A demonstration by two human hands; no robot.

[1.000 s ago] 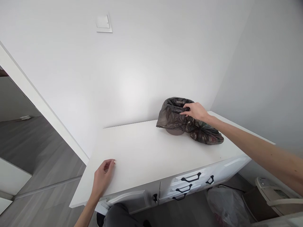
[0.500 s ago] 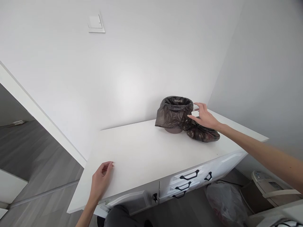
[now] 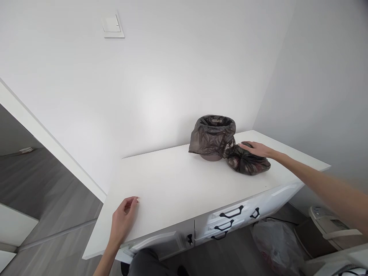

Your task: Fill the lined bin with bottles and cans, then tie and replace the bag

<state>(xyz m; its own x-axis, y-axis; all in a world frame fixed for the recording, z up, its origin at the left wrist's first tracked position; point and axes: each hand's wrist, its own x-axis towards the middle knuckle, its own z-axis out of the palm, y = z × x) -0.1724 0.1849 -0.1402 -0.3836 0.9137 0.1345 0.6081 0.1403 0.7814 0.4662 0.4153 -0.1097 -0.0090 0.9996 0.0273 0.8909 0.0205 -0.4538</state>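
Note:
A small round bin lined with a dark plastic bag [image 3: 212, 136] stands at the back right of a white cabinet top [image 3: 172, 188]. Right beside it lies a tied, filled dark bag [image 3: 247, 164]. My right hand [image 3: 257, 148] rests flat on top of that tied bag, fingers stretched out. My left hand [image 3: 123, 218] lies on the cabinet top near its front left edge, fingers loosely curled, with nothing in it.
Drawers with black handles [image 3: 230, 218] run below the top. On the floor at the right are a clear plastic bag [image 3: 273, 245] and a white appliance [image 3: 327, 226]. A light switch [image 3: 112, 26] sits high on the wall.
My right hand let go of the bin liner's rim, moved right and came down onto the tied bag. The left hand has stayed put.

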